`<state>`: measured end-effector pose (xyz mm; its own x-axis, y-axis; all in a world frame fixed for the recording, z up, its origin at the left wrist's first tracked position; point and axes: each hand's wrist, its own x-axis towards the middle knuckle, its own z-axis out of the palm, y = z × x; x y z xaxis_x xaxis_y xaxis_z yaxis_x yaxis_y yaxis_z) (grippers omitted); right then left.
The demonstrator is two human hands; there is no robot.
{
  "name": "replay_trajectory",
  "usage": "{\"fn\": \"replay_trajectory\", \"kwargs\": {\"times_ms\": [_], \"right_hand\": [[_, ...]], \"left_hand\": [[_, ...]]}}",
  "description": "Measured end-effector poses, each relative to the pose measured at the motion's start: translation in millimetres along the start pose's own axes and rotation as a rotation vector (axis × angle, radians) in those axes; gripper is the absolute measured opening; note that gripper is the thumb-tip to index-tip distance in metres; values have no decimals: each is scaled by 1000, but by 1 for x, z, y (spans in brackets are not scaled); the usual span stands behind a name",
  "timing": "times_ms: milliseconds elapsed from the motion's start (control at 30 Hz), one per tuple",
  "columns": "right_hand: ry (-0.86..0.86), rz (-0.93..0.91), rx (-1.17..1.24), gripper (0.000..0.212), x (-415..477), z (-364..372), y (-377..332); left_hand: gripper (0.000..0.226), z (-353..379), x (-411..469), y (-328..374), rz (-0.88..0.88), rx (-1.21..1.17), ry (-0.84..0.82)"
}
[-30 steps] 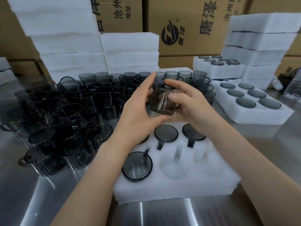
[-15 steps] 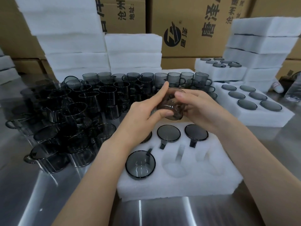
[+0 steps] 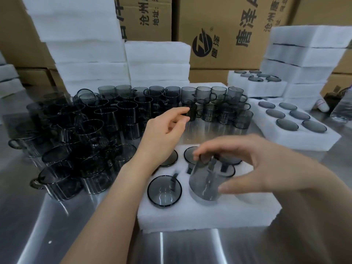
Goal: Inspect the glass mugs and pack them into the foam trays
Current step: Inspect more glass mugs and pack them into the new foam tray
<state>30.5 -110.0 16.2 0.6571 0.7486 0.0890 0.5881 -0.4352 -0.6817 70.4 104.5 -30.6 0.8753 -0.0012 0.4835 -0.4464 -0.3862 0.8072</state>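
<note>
My right hand [image 3: 253, 166] grips a smoky grey glass mug [image 3: 206, 184], tilted, over the front middle pocket of the white foam tray [image 3: 205, 216]. Its base is partly down in that pocket. The tray's front left pocket holds a seated mug [image 3: 164, 191], and three more mugs sit in the back row, partly hidden by my hands. My left hand [image 3: 165, 130] hovers empty above the tray's back left corner, fingers loosely curled and reaching toward the crowd of loose mugs [image 3: 91, 128] on the steel table.
A filled foam tray [image 3: 297, 138] lies to the right, another filled tray [image 3: 255, 86] behind it beside a foam stack [image 3: 304, 60]. More stacked foam [image 3: 158, 63] and cardboard boxes [image 3: 228, 35] stand at the back. A plastic bottle [image 3: 342, 107] is at the far right edge.
Both hands held the mug up between them; now the left hand has let go and moved back left, while the right hand has brought the mug down into the tray's front middle pocket.
</note>
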Motion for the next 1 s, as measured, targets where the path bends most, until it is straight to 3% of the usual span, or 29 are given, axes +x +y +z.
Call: {"fn": "replay_trajectory", "kwargs": {"times_ms": [67, 300, 500, 667, 800, 867, 933, 1000], "right_hand": [[19, 23, -154, 57, -2, 7, -3], [-17, 59, -324, 54, -2, 15, -12], [-185, 123, -381, 60, -6, 39, -8], [-264, 84, -721, 73, -13, 59, -3], [-277, 41, -602, 80, -8, 50, 3], [-107, -7, -393, 63, 2, 36, 8], [272, -17, -202, 34, 18, 17, 22], [603, 110, -153, 27, 44, -6, 46]], "left_hand": [[27, 0, 0, -1, 2, 19, -2], [26, 1, 3, -6, -5, 52, -15], [25, 2, 4, -9, 10, 69, -10], [26, 2, 6, -10, 17, 93, -34], [25, 3, 6, -13, 7, 114, -54], [24, 3, 6, -14, -15, 142, -60], [22, 3, 7, -14, -42, 214, -103], [20, 4, 7, -14, -75, 281, -164]]}}
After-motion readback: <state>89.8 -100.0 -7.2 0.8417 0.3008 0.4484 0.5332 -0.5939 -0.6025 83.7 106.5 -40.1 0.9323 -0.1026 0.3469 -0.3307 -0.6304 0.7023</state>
